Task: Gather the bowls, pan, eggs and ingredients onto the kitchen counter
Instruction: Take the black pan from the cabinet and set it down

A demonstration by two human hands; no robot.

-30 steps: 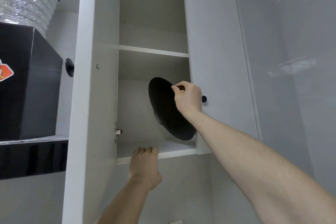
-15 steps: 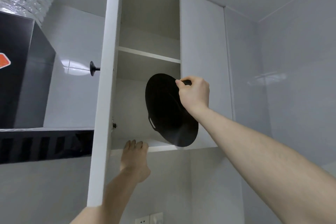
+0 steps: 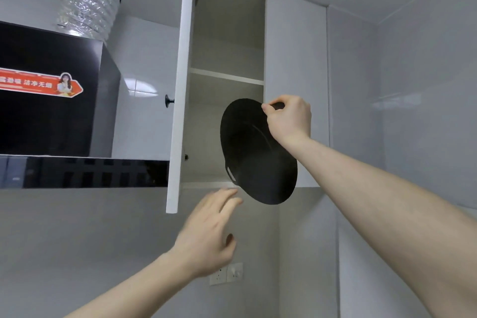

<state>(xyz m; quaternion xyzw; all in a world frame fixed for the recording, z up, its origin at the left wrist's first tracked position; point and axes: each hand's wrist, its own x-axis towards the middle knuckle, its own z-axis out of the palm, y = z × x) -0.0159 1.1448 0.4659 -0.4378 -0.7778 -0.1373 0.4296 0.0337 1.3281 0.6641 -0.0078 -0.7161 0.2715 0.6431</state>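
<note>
A black pan (image 3: 254, 155) hangs tilted on edge, its underside toward me, in front of the open wall cupboard (image 3: 227, 59). My right hand (image 3: 290, 117) grips the pan's short handle at the top rim. My left hand (image 3: 206, 232) is raised below the cupboard's bottom shelf with fingers spread, holding nothing and just short of the pan's lower edge. The shelves I can see inside the cupboard look bare.
The cupboard's white door (image 3: 179, 85) stands open edge-on to the left of the pan. A black extractor hood (image 3: 51, 111) with a foil duct (image 3: 89, 2) fills the left. A wall socket (image 3: 225, 273) sits below. Tiled walls close the right side.
The pan has come further out and lower from the cupboard in my right hand. My left hand has left the shelf edge and dropped, fingers spread below the pan.
</note>
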